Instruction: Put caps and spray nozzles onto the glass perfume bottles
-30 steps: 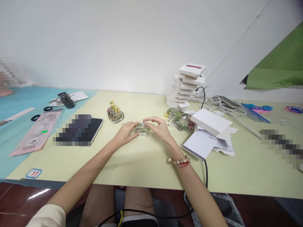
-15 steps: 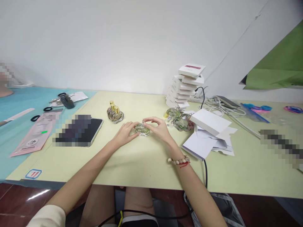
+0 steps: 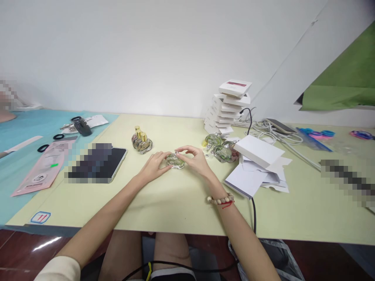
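Note:
A small clear glass bottle, perfume-like with greenish contents, stands on the pale yellow table between both hands. Its left side is gripped by my left hand, thumb in front and fingers behind. My right hand pinches the small top of the bottle between thumb and fingertips; the top itself is mostly covered. Left of the hands stands a row of similar bottles with gold tops. To the right lies a group of glass bottles with greenish and pinkish contents.
White boxes are stacked against the wall. Opened white cartons lie right of the bottles, near tangled white cables. A dark tablet-like device lies at left. Beyond it are a pink packet and a dark jar.
The view has shifted very slightly. Both hands keep the same hold on the bottle, with no clear movement of it on the table.

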`<state>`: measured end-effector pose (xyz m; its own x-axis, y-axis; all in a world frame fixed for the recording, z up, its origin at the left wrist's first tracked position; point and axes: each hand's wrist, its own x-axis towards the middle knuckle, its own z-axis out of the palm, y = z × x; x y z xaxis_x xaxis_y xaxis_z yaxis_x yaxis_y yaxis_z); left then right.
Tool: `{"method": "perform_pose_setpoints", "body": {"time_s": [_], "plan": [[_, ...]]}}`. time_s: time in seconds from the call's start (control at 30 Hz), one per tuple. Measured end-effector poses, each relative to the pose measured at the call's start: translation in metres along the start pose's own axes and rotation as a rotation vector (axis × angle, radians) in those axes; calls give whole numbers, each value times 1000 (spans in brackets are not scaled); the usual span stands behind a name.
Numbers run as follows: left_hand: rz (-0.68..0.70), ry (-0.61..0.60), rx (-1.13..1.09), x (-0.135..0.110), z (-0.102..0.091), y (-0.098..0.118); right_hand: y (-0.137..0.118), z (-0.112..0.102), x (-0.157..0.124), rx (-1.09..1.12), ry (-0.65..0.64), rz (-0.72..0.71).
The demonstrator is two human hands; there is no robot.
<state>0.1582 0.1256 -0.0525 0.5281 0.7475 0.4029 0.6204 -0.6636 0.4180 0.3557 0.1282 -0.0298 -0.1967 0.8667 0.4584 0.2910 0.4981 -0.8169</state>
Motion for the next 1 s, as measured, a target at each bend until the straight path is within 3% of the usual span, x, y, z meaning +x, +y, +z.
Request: {"method": "perform_pose_setpoints", "body": {"time_s": [1.0], "plan": [[7,6,-4,0,1,0,0,0,1,36,-2,-16]]}}
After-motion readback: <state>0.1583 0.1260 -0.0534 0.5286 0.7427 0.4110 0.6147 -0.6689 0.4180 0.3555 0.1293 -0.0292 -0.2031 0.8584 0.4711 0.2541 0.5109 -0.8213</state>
